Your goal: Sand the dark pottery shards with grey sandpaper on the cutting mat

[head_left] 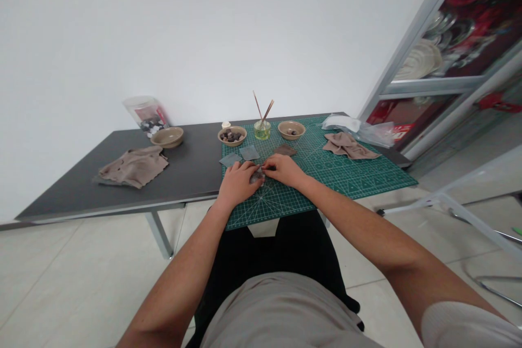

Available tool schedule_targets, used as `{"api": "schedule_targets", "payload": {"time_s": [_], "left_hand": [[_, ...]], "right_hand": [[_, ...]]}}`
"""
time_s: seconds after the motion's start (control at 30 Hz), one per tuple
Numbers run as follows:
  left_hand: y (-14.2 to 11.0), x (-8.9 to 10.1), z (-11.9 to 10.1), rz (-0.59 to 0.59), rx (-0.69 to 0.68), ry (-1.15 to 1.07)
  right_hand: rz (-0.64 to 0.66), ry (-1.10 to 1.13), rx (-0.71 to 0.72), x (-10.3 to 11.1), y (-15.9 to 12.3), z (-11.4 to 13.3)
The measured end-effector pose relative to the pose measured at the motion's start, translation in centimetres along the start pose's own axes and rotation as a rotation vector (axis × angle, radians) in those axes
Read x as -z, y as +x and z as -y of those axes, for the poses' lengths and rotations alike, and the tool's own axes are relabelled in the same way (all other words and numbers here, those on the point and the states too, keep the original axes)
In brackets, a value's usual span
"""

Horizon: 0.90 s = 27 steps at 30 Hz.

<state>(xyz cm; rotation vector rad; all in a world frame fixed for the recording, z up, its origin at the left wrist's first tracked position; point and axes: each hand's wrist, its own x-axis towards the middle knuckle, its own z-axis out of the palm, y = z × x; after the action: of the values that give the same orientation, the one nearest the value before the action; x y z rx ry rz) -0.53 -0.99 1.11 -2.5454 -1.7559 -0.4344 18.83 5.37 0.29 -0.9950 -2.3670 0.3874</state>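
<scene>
While my left hand (238, 184) and right hand (283, 169) pinch their fingers together on a small grey piece (256, 176) on the green cutting mat (326, 185), two grey squares (249, 152) lie flat just past them, not picked up yet.

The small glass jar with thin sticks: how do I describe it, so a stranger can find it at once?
On the dark table lies a green cutting mat. At its far edge, between a tan bowl and a second tan bowl, stands the small glass jar, which alone holds yellow-green liquid and thin brown sticks fanned upward.
</scene>
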Motion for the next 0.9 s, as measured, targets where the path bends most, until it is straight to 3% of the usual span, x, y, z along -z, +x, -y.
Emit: {"api": "schedule_targets", "payload": {"time_s": [0.23,0.6,0.9], "left_hand": [[0.1,-0.1,0.0,-0.005,-0.009,-0.001],[0.1,0.0,0.0,0.01,0.001,0.006],[0.0,0.1,-0.1,0.017,-0.015,0.014]], "right_hand": [[0.014,0.022,0.033,0.8,-1.1,-0.7],[0.022,-0.018,0.008,0.1,0.2,-0.2],[0.032,-0.003,-0.004,1.0,-0.1,-1.0]]}}
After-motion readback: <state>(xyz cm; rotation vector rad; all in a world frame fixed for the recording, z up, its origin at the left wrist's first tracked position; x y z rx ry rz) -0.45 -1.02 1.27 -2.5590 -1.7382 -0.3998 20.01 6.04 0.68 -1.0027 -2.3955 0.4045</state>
